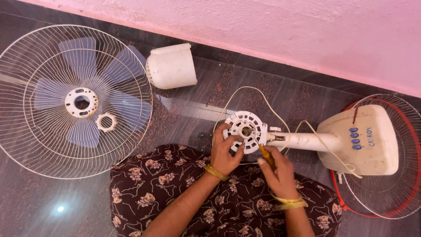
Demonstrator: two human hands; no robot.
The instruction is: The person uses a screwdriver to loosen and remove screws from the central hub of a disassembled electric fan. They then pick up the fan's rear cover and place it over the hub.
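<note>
A white fan motor housing [245,128] lies on the dark floor, joined to a white stand neck [302,141] and a cream base [364,139] with blue buttons. My left hand [226,153] grips the lower left rim of the round housing. My right hand [276,173] holds a yellow-handled screwdriver [265,156], its tip pointing up into the housing near the centre. A thin cream wire [267,105] loops above the housing and runs toward the base.
A white wire guard [26,145] lies at left over pale blue blades [127,66], with a small white ring nut [106,122] on it. A white motor cover [172,66] sits by the pink wall. Another red-rimmed guard [405,184] is under the base.
</note>
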